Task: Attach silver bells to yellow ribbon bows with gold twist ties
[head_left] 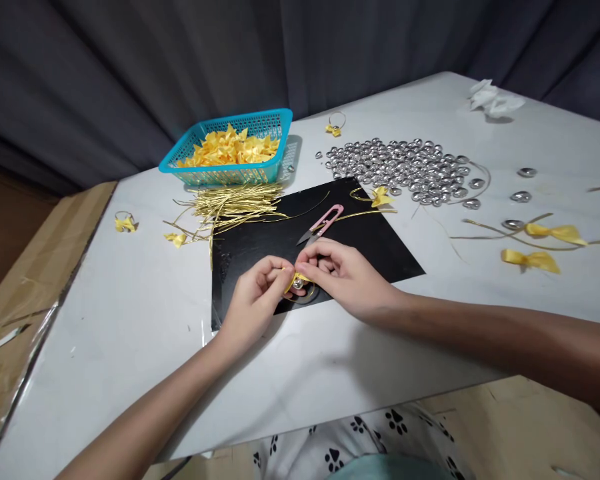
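In the lower middle of the frame, the left hand point(259, 288) and the right hand point(341, 275) pinch one small yellow ribbon bow point(291, 283) between thumbs and fingers, with one shiny silver bead point(298, 284) just below it. Behind them, one pair of pink-handled metal snips point(325, 221) lies on one black rectangular sheet point(367, 233) on the white counter point(140, 300). At upper centre-left stands one turquoise perforated plastic basket point(280, 143) of yellow bows point(230, 147), too many to count; so are the gold metallic cords point(240, 200) before it and the heaped silver teardrop beads point(405, 167) at upper centre-right. Two yellow ribbon pieces point(530, 261) and three separate silver beads point(521, 197) lie at right; one crumpled white tissue point(495, 101) sits upper right.
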A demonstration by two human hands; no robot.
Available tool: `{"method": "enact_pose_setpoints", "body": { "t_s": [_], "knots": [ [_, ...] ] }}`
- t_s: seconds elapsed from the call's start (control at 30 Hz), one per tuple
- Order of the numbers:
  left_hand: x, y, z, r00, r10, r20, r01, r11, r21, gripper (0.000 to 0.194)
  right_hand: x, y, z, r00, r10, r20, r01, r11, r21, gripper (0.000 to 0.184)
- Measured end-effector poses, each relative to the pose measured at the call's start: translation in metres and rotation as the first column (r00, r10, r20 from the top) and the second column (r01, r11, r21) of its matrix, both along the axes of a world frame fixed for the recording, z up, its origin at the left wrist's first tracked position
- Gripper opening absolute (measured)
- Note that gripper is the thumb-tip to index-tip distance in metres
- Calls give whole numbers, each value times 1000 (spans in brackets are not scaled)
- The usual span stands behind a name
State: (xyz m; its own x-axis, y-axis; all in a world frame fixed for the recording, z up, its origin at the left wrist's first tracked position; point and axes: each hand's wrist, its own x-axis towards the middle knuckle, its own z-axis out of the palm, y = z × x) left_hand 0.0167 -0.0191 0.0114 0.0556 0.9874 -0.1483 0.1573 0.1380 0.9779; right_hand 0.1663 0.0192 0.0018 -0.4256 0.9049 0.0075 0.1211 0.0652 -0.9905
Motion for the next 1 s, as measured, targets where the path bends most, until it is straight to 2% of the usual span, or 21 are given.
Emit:
{"method": "enact_pose_setpoints", "body": {
  "t_s": [0.17, 0.33, 0.6, 0.77, 0.93, 1.0],
  "knots": [
    [-1, 0, -1, 1000, 23, 3, -23, 1000, -13, 12, 1, 1, 6, 999, 24, -44, -30, 991, -134, 11],
    [-2, -2, -5, 1000, 6, -19, -5, 1000, 17, 12, 1, 1, 3, 1000, -4, 25, 6, 998, -68, 13],
    [-1, -3, -6, 997, 9, -73, -5, 999, 54, 11, -5, -1, -3, 994, -106, 11, 106, 994, 41, 7],
    [-1, -4, -6, 994, -2, -105, 10, 997, 73, 11, -8, -2, -1, 992, -110, 56, 109, 994, 18, 7],
    [-1, -4, -6, 996, 7, -85, -2, 998, 59, 11, -5, -3, 3, 996, -65, -53, 58, 990, -125, 9],
    [-1, -4, -6, 997, 13, -73, -9, 998, 57, 12, -3, -4, 2, 987, -148, -70, 145, 989, -36, 9]
  ]
}}
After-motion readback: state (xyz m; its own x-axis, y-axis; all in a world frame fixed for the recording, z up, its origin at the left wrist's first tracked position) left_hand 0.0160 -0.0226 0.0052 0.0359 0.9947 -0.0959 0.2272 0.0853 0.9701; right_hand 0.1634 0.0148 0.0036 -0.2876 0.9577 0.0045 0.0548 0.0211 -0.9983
